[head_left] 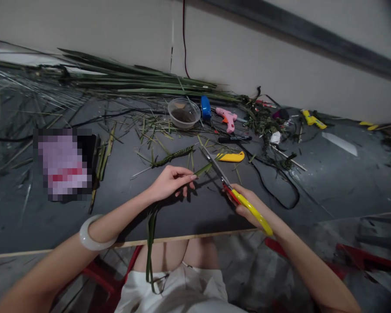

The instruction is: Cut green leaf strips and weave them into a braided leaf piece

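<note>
- Green leaf strip (203, 170) is held over the front part of the gray surface (68, 226), with its far end by the scissors (252, 211).
- The left hand (174, 181) pinches the strip between thumb and fingertips.
- The right hand (252, 199) is wrapped around the scissors' red and yellow handles. The two blades are a little bit apart.
- The end of the strip seems to be at the blades, so this snip looks started or about ready, but not finished.
- More long leaf ends (150, 243) hang down below the left hand, past the edge. It is hard to tell if they belong to the same strip.
- One twisted leaf piece (176, 156) lies just past the left hand, with a thin stick poking out. That piece looks mostly made.
- Lots of little leaf bits (154, 126) are scattered near the bowl (184, 124), so some cutting seems done.
- Many long leaves (143, 82) lie at the back by the wall, so plenty looks left to use.
</note>
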### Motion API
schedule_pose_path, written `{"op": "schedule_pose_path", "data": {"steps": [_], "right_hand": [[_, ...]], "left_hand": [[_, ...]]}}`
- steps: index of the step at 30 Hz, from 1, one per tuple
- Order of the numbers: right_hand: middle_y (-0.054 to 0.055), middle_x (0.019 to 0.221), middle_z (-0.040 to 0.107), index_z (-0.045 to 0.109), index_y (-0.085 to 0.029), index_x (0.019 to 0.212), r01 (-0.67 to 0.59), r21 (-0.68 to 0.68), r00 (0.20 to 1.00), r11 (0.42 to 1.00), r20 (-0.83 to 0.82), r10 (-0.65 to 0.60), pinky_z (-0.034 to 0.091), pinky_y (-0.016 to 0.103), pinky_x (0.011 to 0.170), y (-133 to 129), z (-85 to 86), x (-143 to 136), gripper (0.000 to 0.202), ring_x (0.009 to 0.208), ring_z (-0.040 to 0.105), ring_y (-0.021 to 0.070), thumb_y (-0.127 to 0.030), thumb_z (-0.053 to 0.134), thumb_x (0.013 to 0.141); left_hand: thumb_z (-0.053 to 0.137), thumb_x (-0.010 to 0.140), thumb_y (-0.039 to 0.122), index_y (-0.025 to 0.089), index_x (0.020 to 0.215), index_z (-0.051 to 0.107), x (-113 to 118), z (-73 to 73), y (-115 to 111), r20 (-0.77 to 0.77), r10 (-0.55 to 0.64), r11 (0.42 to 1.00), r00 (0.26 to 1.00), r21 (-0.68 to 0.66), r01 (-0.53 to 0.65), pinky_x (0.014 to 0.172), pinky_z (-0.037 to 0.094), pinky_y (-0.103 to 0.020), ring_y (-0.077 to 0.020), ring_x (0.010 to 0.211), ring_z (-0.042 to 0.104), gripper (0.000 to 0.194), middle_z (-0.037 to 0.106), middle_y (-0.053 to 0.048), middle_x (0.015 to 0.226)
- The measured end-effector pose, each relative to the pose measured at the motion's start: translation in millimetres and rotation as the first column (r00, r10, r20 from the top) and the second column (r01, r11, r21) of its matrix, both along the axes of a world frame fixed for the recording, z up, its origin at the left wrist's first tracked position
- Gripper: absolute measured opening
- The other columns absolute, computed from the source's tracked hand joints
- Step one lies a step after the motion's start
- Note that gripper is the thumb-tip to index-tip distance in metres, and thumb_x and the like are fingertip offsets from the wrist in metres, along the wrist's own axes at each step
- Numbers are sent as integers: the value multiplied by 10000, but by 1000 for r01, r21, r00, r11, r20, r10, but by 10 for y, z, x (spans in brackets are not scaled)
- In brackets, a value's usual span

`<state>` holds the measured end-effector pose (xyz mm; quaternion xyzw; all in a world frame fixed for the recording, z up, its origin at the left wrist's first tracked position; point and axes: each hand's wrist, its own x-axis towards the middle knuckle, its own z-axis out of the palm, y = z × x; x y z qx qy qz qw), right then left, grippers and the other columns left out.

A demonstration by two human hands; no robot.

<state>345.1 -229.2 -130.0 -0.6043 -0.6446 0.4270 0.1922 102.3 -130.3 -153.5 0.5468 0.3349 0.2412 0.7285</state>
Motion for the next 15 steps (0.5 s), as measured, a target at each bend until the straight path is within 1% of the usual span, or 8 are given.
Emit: {"op": "schedule_pose_path", "data": {"steps": [4, 8, 11, 15], "right_hand": [[-5, 702, 487, 518, -156, 1018, -6, -33, 1000, 999, 31, 7, 354, 241, 569, 30, 56, -42, 521, 611, 400, 122, -555, 573, 688], [-3, 729, 490, 507, -152, 1037, 4, -56, 999, 998, 42, -2, 378, 243, 588, 26, 92, -52, 517, 634, 423, 127, -514, 585, 678], [5, 744, 507, 512, -151, 1039, 2, -48, 998, 999, 60, 1, 397, 249, 601, 24, 110, -56, 526, 651, 450, 136, -505, 602, 660], [19, 772, 539, 523, -161, 1028, -5, -17, 997, 1000, 80, 6, 398, 250, 609, 27, 115, -59, 524, 668, 471, 143, -492, 634, 637]], "left_hand": [[634, 763, 359, 85, 807, 643, -1, 8, 1, 6, -8, 1000, 1000, -4, 8, 303, 349, -122, -55, 396, 544, 278, 661, -31, 655], [648, 746, 375, 87, 778, 638, 6, 29, 3, -14, 0, 1000, 1000, -11, 0, 298, 339, -125, -55, 390, 537, 290, 663, -35, 656], [655, 738, 383, 89, 754, 632, 16, 38, 8, -19, 6, 1000, 1000, -16, -6, 296, 337, -124, -56, 386, 534, 295, 661, -32, 648], [661, 734, 388, 90, 775, 634, 12, 35, 11, -14, 5, 1000, 1000, -28, -5, 297, 337, -121, -57, 387, 536, 302, 660, -31, 644]]}}
